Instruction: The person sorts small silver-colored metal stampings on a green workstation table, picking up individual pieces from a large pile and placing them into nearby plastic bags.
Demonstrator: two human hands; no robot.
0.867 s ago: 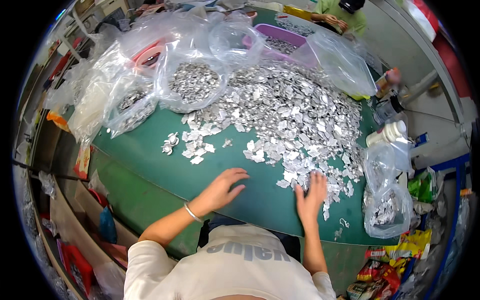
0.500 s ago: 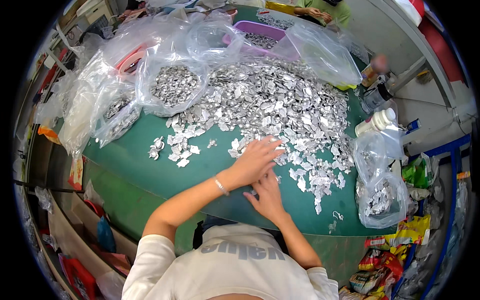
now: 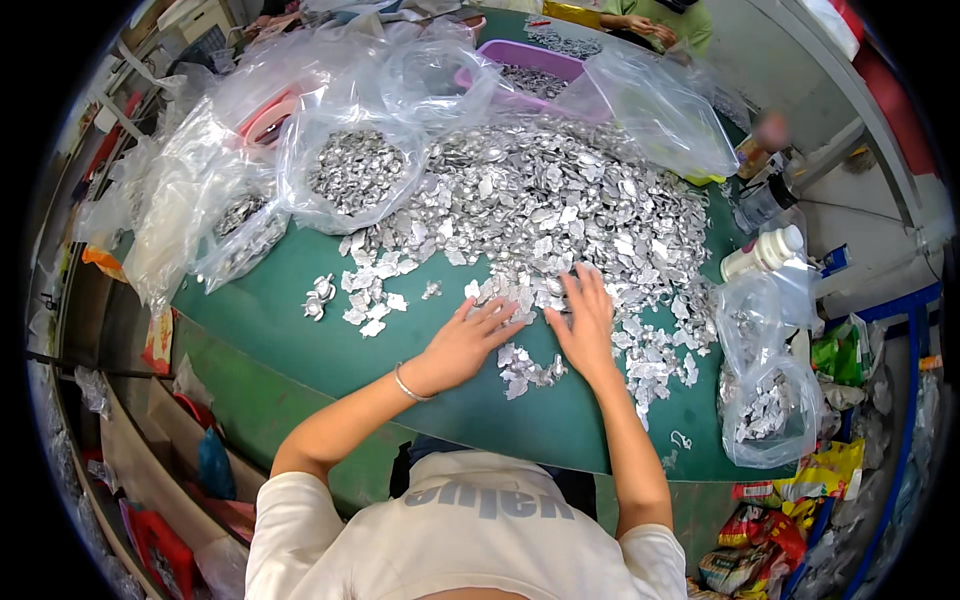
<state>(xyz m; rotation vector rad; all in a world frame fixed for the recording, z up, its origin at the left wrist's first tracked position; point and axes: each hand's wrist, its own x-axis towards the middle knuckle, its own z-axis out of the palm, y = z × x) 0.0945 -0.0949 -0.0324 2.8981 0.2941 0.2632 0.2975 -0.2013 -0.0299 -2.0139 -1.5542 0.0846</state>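
Observation:
A broad heap of small flat silver metal pieces spreads over the green table. At its near edge lies my left hand, palm down with fingers spread, touching a few pieces. My right hand rests flat on the heap's edge beside it, fingers stretched and apart. Between and just below the two hands sits a small cluster of metal pieces. Farther left are a loose group of pieces and a little stack of rounder pieces. Neither hand grips anything.
Clear plastic bags of metal pieces stand at the left and right. Behind the heap is a purple tub. A white bottle stands at the right edge. Across the table sits another person with hands together.
My hands were crossed near the heap's edge and have moved apart, the right one forward onto the pieces. A small cluster now shows below them on the table.

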